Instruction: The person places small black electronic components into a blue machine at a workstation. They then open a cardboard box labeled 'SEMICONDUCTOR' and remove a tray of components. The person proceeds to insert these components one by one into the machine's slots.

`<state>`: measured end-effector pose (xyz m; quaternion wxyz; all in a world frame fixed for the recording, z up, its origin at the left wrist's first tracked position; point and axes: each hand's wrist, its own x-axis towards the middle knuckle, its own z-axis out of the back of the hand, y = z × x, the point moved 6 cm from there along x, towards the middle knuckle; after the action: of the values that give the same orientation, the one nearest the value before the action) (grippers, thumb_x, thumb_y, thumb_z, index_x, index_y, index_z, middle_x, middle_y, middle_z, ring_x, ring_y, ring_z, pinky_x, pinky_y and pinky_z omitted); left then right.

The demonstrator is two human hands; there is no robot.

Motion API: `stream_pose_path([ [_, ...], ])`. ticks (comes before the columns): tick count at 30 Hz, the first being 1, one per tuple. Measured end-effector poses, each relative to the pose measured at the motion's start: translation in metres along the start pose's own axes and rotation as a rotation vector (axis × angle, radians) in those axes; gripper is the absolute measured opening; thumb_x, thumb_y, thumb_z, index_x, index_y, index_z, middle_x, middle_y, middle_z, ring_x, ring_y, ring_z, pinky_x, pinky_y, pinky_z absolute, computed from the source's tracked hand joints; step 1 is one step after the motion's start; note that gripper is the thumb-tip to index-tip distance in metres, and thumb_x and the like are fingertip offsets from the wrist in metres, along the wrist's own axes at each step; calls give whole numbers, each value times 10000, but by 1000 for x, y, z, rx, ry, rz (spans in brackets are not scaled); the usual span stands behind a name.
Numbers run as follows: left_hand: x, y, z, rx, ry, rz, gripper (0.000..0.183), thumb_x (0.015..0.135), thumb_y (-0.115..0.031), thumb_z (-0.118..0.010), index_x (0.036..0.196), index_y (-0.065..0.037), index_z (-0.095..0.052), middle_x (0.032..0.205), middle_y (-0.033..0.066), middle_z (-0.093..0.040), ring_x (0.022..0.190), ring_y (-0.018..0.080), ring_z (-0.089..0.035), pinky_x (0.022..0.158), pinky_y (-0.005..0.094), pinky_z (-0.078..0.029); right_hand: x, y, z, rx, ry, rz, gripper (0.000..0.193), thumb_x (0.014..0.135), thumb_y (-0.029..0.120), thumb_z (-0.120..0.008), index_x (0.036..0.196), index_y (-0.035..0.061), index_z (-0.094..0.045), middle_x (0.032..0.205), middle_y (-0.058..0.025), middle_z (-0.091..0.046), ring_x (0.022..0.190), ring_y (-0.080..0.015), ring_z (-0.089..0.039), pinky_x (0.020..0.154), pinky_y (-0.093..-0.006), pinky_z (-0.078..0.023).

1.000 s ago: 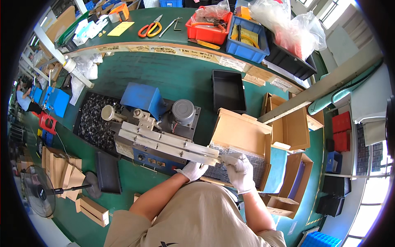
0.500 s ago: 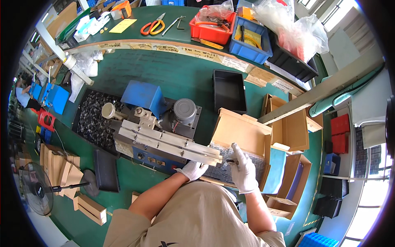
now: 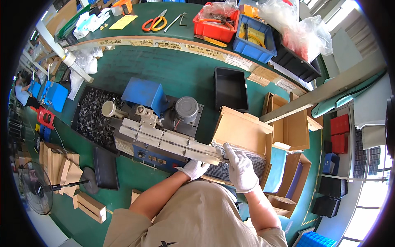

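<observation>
My right hand point(image 3: 241, 169), in a white glove, is at the right end of a long metal rail point(image 3: 173, 142). Its thumb and fingers pinch together at the rail's tip, where a small dark bit shows; its shape is too small to tell. My left hand point(image 3: 192, 169), also gloved, rests under the rail beside the machine's blue control panel point(image 3: 154, 159); its fingertips are partly hidden. Beneath my right hand lies an open cardboard box point(image 3: 242, 126) holding rows of thin grey pieces point(image 3: 256, 162). The rail belongs to a bench machine with a blue housing point(image 3: 142, 95) and a round grey motor point(image 3: 187, 108).
A black tray heaped with small dark parts point(image 3: 95, 117) sits left of the machine. Behind the box is a black bin point(image 3: 231, 89). More cardboard boxes point(image 3: 290, 127) stand at right, near a slanting post point(image 3: 325, 99). A fan point(image 3: 39, 187) is at lower left.
My right hand has shifted slightly left and up, closing in against the rail's end. The dark pieces seen at its fingers are now mostly hidden. My left hand stays nearly where it was.
</observation>
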<state>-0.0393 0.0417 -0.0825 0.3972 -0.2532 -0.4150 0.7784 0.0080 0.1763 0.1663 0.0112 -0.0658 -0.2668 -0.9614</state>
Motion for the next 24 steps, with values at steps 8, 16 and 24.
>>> stream_pose_path([
  [8, 0, -9, 3, 66, -38, -36, 388, 957, -159, -632, 1327, -58, -574, 1350, 195, -583, 1270, 366, -525, 1074, 449, -399, 9, 11, -11, -18, -29, 110, 796, 686, -142, -579, 1456, -43, -402, 955, -180, -677, 786, -377, -623, 797, -459, -516],
  [16, -1, 13, -16, 5, -15, -8, 427, 952, -138, -646, 1347, -24, -531, 1366, 162, -570, 1276, 316, -519, 1086, 419, -391, 8, 8, -5, -73, -73, 105, 690, 705, -80, -600, 1386, -27, -501, 817, -130, -614, 735, -307, -605, 723, -430, -517],
  [24, -1, 13, -16, 88, 29, 5, 420, 976, -171, -605, 1364, -37, -516, 1422, 168, -512, 1322, 315, -461, 1111, 436, -350, -1, -5, 5, 28, -233, 27, 505, 774, -25, -732, 1262, 23, -612, 915, -144, -682, 781, -322, -643, 731, -397, -540],
])
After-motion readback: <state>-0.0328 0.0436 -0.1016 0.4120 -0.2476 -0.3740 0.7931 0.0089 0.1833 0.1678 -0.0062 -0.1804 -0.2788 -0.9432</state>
